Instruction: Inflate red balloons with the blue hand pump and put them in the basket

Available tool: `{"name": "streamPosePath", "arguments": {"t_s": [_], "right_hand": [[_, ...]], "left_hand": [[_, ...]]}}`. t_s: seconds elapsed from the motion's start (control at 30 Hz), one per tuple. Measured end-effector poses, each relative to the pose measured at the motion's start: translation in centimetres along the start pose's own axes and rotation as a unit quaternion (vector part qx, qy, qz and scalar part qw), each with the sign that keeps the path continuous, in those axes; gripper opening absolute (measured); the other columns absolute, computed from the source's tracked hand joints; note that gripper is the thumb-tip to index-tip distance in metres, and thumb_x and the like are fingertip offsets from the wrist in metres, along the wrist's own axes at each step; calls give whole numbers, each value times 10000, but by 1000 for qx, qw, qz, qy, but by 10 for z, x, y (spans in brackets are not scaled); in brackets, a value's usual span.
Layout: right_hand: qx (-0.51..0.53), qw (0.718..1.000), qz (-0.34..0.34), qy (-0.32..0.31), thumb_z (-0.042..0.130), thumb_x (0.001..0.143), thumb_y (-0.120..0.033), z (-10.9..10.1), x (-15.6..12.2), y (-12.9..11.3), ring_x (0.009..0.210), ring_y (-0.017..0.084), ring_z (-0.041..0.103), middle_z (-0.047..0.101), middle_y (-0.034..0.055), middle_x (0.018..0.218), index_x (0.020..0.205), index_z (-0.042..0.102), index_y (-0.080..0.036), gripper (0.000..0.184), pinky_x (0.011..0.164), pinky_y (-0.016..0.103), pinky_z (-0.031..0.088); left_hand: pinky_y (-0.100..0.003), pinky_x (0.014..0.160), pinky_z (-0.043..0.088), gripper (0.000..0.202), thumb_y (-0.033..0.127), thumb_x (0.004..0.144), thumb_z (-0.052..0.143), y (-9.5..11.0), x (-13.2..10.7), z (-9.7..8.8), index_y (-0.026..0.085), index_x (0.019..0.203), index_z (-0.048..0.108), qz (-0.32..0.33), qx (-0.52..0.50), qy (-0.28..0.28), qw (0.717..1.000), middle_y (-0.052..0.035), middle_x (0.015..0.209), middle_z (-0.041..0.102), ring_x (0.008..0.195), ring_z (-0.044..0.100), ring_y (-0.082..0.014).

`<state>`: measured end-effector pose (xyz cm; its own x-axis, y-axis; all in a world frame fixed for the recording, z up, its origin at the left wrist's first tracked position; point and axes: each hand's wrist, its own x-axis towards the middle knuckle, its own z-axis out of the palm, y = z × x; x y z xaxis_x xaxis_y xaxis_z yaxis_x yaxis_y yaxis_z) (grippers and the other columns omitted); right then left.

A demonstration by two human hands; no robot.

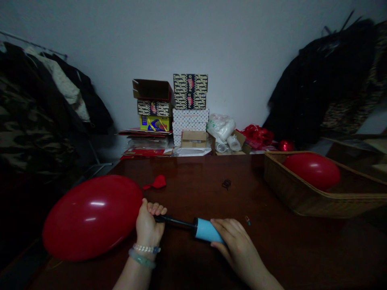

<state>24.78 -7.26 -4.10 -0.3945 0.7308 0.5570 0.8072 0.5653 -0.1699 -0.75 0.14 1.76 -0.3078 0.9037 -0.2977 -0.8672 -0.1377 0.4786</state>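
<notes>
A large inflated red balloon (pixel 93 219) is at the left, its neck end against my left hand (pixel 149 223). That hand is closed around the black nozzle end of a balloon pump (pixel 208 230), with the balloon's mouth hidden in the fingers. My right hand (pixel 237 243) wraps the pump's light blue barrel. A length of black rod shows between the two hands. Just beyond my left hand a flat, uninflated red balloon (pixel 156 182) lies on the dark wooden table (pixel 193 181).
To the right stands a wicker basket (pixel 302 201) holding another inflated red balloon (pixel 314 171). A dark tangled cord (pixel 226 184) and a tiny item (pixel 248 220) lie on the table. Stacked boxes (pixel 190 92) and plastic bags (pixel 222 127) line the back wall; clothes hang at both sides.
</notes>
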Motion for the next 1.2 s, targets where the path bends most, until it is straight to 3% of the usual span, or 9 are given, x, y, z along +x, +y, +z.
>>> {"name": "streamPosePath", "arguments": {"t_s": [0.2, 0.43, 0.63, 0.83, 1.07, 1.2], "right_hand": [[3, 1000, 9, 10, 578, 908, -292, 1, 1, -10, 1007, 262, 614, 652, 121, 1162, 1278, 534, -173, 392, 868, 424, 524], [13, 1000, 20, 14, 552, 924, -322, 12, -2, -28, 1017, 265, 600, 639, 119, 1171, 1321, 493, -182, 425, 880, 437, 511], [26, 999, 20, 2, 581, 911, -318, 14, 2, -29, 1034, 248, 595, 637, 108, 1181, 1334, 489, -189, 452, 880, 407, 512], [27, 999, 37, -11, 597, 902, -347, 6, 6, -25, 1046, 242, 604, 645, 96, 1187, 1315, 524, -225, 437, 897, 402, 503], [24, 1000, 20, 0, 633, 878, -349, -2, 5, 5, 1059, 247, 607, 653, 80, 1198, 1318, 527, -256, 463, 904, 415, 506], [30, 999, 16, -7, 631, 879, -338, -3, 2, 6, 1044, 234, 611, 651, 82, 1192, 1311, 533, -242, 453, 884, 390, 522]], "left_hand": [[-223, 413, 268, 411, 230, 911, 500, -9, -2, -1, 190, 559, 289, -4, -2, -8, 1000, 75, 456, 276, 374, 277, -63], [-233, 417, 271, 467, 353, 879, 586, -28, -19, -7, 186, 537, 315, -25, 12, -54, 998, 68, 470, 276, 396, 265, -65], [-235, 420, 268, 504, 395, 864, 604, -40, -28, -9, 184, 514, 309, -42, 7, -76, 996, 63, 456, 265, 397, 250, -67], [-233, 409, 257, 501, 400, 867, 595, -32, -23, -3, 184, 518, 307, -28, 17, -70, 997, 64, 456, 269, 391, 245, -68], [-231, 409, 257, 446, 271, 899, 534, -12, -6, 1, 189, 540, 284, 7, -3, -43, 999, 65, 455, 264, 383, 259, -69], [-231, 408, 256, 427, 237, 894, 528, -8, -6, 1, 191, 546, 283, 6, -7, -41, 999, 70, 453, 262, 377, 258, -66]]}}
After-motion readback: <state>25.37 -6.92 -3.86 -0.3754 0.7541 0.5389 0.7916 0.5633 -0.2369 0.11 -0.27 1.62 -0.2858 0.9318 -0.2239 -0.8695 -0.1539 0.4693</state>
